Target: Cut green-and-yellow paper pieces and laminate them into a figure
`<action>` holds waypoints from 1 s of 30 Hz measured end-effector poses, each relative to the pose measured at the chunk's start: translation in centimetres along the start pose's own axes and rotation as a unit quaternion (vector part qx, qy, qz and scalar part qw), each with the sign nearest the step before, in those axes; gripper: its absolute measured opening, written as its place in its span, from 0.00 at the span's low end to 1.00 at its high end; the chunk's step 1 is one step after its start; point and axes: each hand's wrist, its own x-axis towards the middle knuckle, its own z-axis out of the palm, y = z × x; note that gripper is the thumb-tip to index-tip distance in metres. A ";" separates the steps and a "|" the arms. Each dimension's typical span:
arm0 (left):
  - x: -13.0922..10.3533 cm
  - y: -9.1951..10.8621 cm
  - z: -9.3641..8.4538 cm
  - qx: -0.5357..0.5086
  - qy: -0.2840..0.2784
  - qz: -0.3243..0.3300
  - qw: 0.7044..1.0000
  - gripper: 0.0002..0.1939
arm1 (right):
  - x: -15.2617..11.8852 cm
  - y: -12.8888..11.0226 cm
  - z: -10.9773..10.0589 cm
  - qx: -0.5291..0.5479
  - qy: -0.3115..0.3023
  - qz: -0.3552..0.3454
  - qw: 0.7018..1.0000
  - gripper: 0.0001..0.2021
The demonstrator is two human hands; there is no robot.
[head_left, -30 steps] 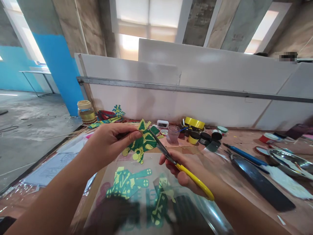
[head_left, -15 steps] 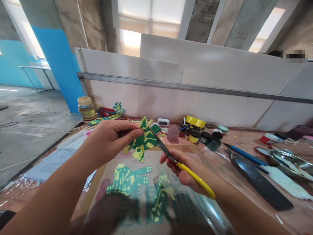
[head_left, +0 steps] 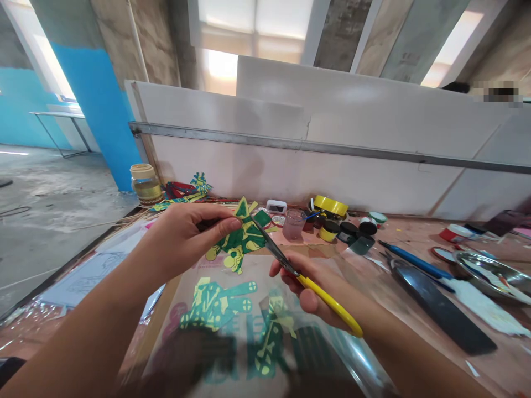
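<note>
Between the thumb and fingers of my left hand is a green and yellow painted cutout, held up above the work surface. My right hand grips yellow-handled scissors, their blades pointing up and left against the cutout's right side. Whether the blades are parted I cannot make out. Below both hands, more green and yellow painted pieces show on or under a clear plastic sheet, partly in shadow.
At the back stand a lidded jar, a cup of cloudy water, yellow tape and several paint pots. To the right lie a blue-handled tool, a dark flat object and a metal bowl. Drawings lie left.
Hardly anything differs. The cutout and both hands sit very slightly further left in the view, along with the background; the grip on the cutout and scissors is the same.
</note>
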 end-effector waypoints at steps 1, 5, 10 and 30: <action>0.0 0.0 0.0 -0.001 -0.001 -0.001 1.000 0.12 | 0.0 0.2 0.0 0.001 -0.008 0.001 1.000 0.30; 0.0 0.0 0.0 -0.001 -0.004 -0.002 1.000 0.12 | 0.0 0.5 -0.2 -0.007 -0.022 0.006 1.000 0.30; 0.0 0.1 0.0 0.008 -0.006 -0.004 1.000 0.12 | 0.1 -0.4 -0.4 -0.017 -0.034 0.006 0.999 0.29; 0.1 0.1 0.2 0.009 -0.004 -0.013 1.000 0.13 | 0.3 -1.3 0.0 -0.042 -0.030 0.011 0.999 0.32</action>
